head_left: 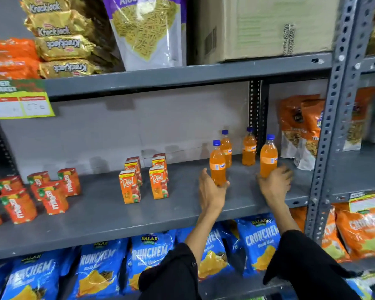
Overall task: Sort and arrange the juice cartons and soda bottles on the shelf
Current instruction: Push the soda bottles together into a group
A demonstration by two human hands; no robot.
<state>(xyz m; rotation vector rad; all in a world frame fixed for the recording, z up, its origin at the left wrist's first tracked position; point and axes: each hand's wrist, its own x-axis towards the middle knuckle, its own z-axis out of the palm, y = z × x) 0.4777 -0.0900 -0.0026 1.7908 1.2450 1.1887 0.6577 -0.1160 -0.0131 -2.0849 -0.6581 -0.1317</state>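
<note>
Soda bottles stand upright in two short rows on the grey shelf (108, 215). The left hand (210, 189) wraps the front-left bottle (218, 165); the right hand (275, 182) grips the front-right bottle (268, 158). A hasty shove risks toppling the rear bottles (238, 148) just behind.

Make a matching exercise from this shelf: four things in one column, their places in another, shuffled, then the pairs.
Things
1. Orange soda bottles with blue caps
2. Orange Real juice cartons
3. Blue Crunchem snack bags
4. Brown cardboard box

Places
A. Shelf below the drinks
B. Middle shelf, right part, at the hands
C. Top shelf, right
D. Middle shelf, centre

Pairs: 1-B, 2-D, 3-A, 4-C

The left hand and right hand each hold a front bottle.
</note>
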